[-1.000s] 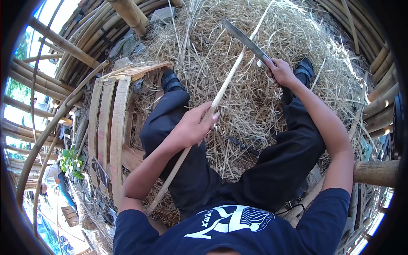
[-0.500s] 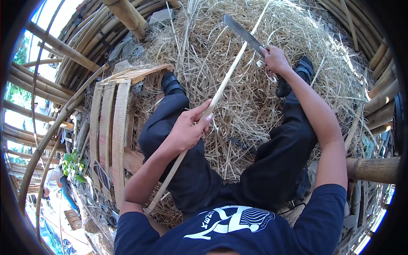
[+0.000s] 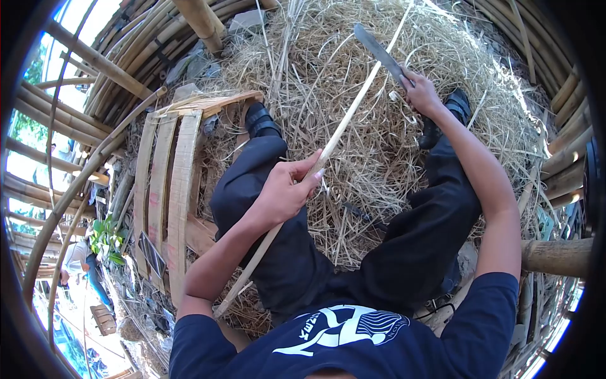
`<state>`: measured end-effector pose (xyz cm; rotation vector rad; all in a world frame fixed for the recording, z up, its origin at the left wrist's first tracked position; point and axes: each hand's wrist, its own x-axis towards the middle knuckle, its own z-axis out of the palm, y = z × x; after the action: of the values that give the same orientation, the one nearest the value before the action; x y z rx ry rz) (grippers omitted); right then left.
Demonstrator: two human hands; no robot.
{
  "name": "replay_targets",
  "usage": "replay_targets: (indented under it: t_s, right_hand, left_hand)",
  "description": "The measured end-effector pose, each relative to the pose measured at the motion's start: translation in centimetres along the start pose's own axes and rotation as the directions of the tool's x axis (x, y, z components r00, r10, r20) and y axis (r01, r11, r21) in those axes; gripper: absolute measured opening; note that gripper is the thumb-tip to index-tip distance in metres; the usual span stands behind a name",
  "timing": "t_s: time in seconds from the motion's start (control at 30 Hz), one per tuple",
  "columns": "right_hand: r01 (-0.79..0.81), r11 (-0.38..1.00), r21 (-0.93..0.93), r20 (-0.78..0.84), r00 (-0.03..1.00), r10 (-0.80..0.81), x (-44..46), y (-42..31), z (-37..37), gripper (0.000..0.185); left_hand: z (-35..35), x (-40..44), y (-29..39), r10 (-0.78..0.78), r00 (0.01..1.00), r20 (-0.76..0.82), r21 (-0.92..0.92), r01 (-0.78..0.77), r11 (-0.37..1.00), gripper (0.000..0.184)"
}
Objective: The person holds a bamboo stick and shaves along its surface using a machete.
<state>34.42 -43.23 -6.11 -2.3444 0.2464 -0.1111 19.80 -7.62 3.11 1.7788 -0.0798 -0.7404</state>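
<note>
My left hand [image 3: 289, 188] is closed round a long pale bamboo strip [image 3: 349, 115], which slants from beside my left hip up to the top of the view. My right hand [image 3: 419, 92] grips a long machete [image 3: 376, 48] near my right foot. The blade points up and to the left, and it crosses the upper part of the strip. Whether its edge touches the strip, I cannot tell. Pale shavings lie thick on the ground between my legs, and the machete's handle is mostly hidden in my fingers.
A wooden slatted crate [image 3: 180, 189] stands left of my left leg. Bamboo poles [image 3: 555, 256] and bent bamboo lengths surround the spot. At the far left, a person [image 3: 79, 259] is partly visible beyond the bamboo. Dry shavings [image 3: 353, 208] cover the ground.
The machete and my right hand have shifted slightly, the blade now lying further right across the strip. My left hand keeps its hold. The whole view has moved a little.
</note>
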Motion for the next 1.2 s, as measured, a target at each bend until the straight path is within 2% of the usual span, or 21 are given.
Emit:
replay_targets:
  t_s: [0.03, 0.13, 0.2, 0.53, 0.6, 0.63, 0.67, 0.73, 0.77, 0.8, 0.87, 0.9, 1.03, 1.1, 1.2]
  right_hand:
    - [0.063, 0.998, -0.021, -0.025, 0.998, -0.063, -0.2, 0.6, 0.0, 0.042]
    - [0.049, 0.999, 0.023, 0.002, 0.999, -0.049, -0.7, 0.8, -0.2, 0.043]
    - [-0.042, 0.995, 0.095, 0.097, 0.995, 0.033, -1.0, 0.8, -0.6, 0.045]
    - [-0.045, 0.981, 0.189, 0.197, 0.980, 0.007, -3.8, -0.5, -1.0, 0.042]
    - [0.014, 0.986, 0.165, 0.362, 0.929, -0.074, -5.4, -2.6, -1.0, 0.039]
    - [-0.037, 0.976, 0.213, 0.354, 0.934, -0.042, -6.2, -4.3, -1.6, 0.038]
    - [-0.045, 0.976, 0.213, 0.354, 0.935, -0.034, -6.2, -3.7, -1.8, 0.038]
    - [0.071, 0.976, 0.204, 0.195, 0.974, -0.111, -4.5, -2.2, -1.9, 0.038]
    - [0.072, 0.986, 0.151, 0.150, 0.984, -0.095, -3.5, -0.8, -1.7, 0.039]
    - [0.073, 0.986, 0.153, 0.146, 0.985, -0.096, -2.9, 0.4, -1.7, 0.039]
    - [0.015, 0.993, 0.117, 0.036, 0.999, -0.019, -2.2, 1.7, -1.7, 0.041]
    - [-0.069, 0.986, 0.151, 0.049, 0.997, 0.062, -2.6, 1.0, -2.1, 0.041]
    - [-0.014, 0.995, 0.094, -0.039, 0.999, 0.018, -1.1, 2.9, -1.7, 0.041]
    - [-0.053, 0.994, 0.094, -0.022, 0.998, 0.056, -0.6, 2.8, -1.4, 0.041]
    - [-0.067, 0.998, 0.009, -0.026, 0.997, 0.068, 0.5, 1.7, -1.0, 0.040]
  left_hand:
    - [0.1, 0.0, -0.2, 0.000, 1.000, -0.002, -0.004, 0.000, 1.000, 0.045]
    - [0.0, 0.0, -0.8, 0.068, 0.998, -0.017, 0.057, -0.067, 0.996, 0.043]
    - [-0.1, 0.0, -1.1, 0.083, 0.996, -0.014, 0.058, -0.082, 0.995, 0.044]
    - [-0.2, 1.0, -1.3, 0.109, 0.992, -0.060, 0.084, -0.104, 0.991, 0.043]
    - [0.3, 2.0, -1.7, 0.226, 0.972, -0.066, 0.372, -0.186, 0.909, 0.045]
    - [0.4, 2.7, -2.5, 0.295, 0.953, -0.067, 0.350, -0.255, 0.902, 0.045]
    - [0.6, 2.8, -3.0, 0.291, 0.955, -0.059, 0.349, -0.253, 0.902, 0.045]
    - [0.9, 2.8, -2.1, 0.289, 0.955, -0.065, 0.260, -0.263, 0.929, 0.045]
    - [1.2, 2.2, -1.3, 0.226, 0.972, -0.070, 0.273, -0.199, 0.941, 0.045]
    - [1.3, 2.1, -1.4, 0.229, 0.971, -0.068, 0.277, -0.202, 0.940, 0.045]
    - [1.4, 2.2, -1.7, 0.281, 0.957, -0.067, 0.347, -0.241, 0.906, 0.046]
    - [1.4, 2.1, -1.5, 0.284, 0.957, -0.067, 0.349, -0.244, 0.905, 0.046]
    - [1.4, 1.7, -1.6, 0.216, 0.973, -0.075, 0.291, -0.186, 0.938, 0.046]
    - [1.1, 1.9, -2.2, 0.281, 0.957, -0.076, 0.330, -0.242, 0.913, 0.046]
    - [1.0, 1.4, -1.9, 0.260, 0.964, -0.061, 0.327, -0.227, 0.917, 0.046]
